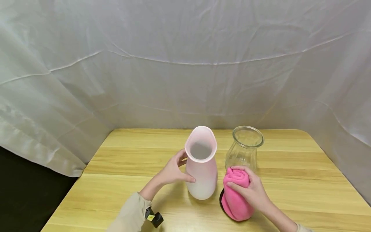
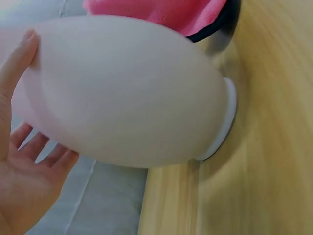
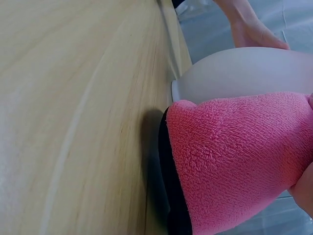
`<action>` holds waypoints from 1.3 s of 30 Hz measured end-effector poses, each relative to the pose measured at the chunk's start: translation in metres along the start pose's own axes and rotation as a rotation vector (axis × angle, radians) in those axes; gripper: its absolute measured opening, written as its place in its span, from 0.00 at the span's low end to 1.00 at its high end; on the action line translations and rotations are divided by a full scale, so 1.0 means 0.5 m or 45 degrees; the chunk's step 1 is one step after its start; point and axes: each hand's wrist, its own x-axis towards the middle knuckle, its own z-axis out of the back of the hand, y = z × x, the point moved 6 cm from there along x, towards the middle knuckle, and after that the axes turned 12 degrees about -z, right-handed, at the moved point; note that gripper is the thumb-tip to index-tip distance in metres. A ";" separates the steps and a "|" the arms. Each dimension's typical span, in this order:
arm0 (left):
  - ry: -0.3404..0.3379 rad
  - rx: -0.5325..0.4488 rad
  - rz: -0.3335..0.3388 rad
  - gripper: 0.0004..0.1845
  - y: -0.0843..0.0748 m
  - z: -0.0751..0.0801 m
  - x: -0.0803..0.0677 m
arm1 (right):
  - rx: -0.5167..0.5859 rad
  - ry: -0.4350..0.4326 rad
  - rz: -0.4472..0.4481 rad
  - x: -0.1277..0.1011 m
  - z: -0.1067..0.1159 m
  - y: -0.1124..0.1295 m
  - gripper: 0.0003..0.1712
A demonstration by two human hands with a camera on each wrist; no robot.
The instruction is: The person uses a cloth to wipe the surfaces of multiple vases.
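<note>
A frosted pink-and-white vase point(image 1: 202, 172) stands upright in the middle of the wooden table point(image 1: 121, 161). My left hand point(image 1: 177, 169) holds its left side, with the thumb point(image 2: 17, 58) on the front of the vase point(image 2: 132, 93) and the fingers behind it. Just to the right, my right hand point(image 1: 251, 190) grips a rolled pink cloth point(image 1: 236, 199) that lies over a black-rimmed object point(image 1: 221, 200). The right wrist view shows the cloth point(image 3: 234, 156) and the black rim point(image 3: 171, 196) touching the table beside the vase's base point(image 3: 234, 73).
An empty clear glass vase point(image 1: 244, 146) stands upright right behind the pink cloth, close to the pink vase. White sheeting point(image 1: 185, 64) hangs behind and beside the table. The table's left edge drops to a dark floor point(image 1: 26, 199).
</note>
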 end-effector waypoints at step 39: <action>-0.148 -0.055 0.105 0.37 0.018 0.003 -0.057 | -0.086 0.080 0.256 0.054 -0.034 0.124 0.24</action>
